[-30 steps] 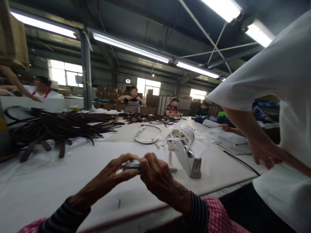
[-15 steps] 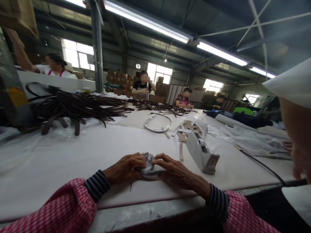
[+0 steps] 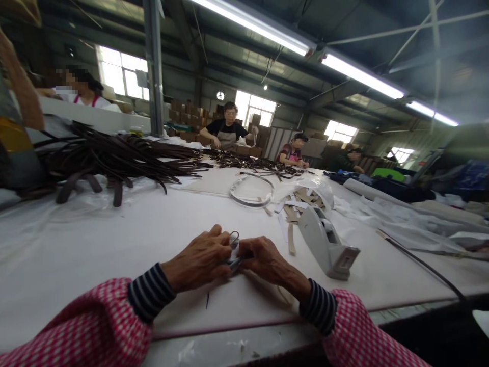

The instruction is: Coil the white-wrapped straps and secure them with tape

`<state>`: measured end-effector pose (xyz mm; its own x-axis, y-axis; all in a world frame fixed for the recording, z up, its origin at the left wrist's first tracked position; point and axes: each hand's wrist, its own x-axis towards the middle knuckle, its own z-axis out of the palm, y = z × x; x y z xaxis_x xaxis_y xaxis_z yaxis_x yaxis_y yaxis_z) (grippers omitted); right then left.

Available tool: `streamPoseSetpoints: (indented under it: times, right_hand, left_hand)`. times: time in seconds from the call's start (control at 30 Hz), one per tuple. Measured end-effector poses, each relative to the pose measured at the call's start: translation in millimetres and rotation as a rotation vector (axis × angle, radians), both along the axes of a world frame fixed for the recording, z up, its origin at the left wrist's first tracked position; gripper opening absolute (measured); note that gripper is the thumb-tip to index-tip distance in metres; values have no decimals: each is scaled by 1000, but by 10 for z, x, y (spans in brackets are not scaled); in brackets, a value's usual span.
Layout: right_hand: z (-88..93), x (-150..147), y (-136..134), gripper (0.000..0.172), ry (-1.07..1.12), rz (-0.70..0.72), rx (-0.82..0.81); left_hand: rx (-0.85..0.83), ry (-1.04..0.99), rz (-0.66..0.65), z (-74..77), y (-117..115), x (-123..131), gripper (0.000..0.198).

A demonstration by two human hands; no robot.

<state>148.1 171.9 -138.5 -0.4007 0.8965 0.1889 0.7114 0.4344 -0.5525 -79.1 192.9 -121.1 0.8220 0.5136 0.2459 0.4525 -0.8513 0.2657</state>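
Note:
My left hand (image 3: pixel 200 257) and my right hand (image 3: pixel 263 259) rest side by side on the white table (image 3: pixel 114 239), near its front edge. Both are closed on a small grey item with a metal ring (image 3: pixel 234 246) pinched between their fingertips. I cannot make out what the item is. A grey tape dispenser (image 3: pixel 327 243) stands just right of my right hand. Loose tan strips (image 3: pixel 292 238) lie between the dispenser and my hands.
A large pile of dark brown straps (image 3: pixel 110 160) covers the table's far left. A coiled pale strap (image 3: pixel 251 192) and clear plastic bags (image 3: pixel 317 191) lie mid-table. A thin dark cord (image 3: pixel 420 262) runs along the right. Several seated people work at the far end.
My hands dropped from raised to resting on the table, still pinching the small item. The person in white at my right has left the view, and the camera tilted down.

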Motion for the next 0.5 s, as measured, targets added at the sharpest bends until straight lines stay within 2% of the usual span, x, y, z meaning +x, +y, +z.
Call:
streamPoseSetpoints:
  times: [0.1, 0.23, 0.3, 0.37, 0.5]
  right_hand:
    - [53, 61, -7, 7, 59, 75, -60]
    - [196, 265, 49, 27, 14, 235, -196]
    - [247, 323, 68, 32, -90, 234, -120]
    - [246, 317, 80, 31, -187, 247, 23]
    - [74, 145, 97, 19, -228, 226, 208]
  left_hand:
    - [-67, -58, -12, -68, -19, 58, 2]
    - [-101, -104, -73, -78, 4, 47, 10]
    - [-113, -105, -100, -48, 44, 12, 14]
    - [-124, -90, -123, -15, 108, -47, 17]
    - [-81, -77, -116, 9, 218, -192, 24]
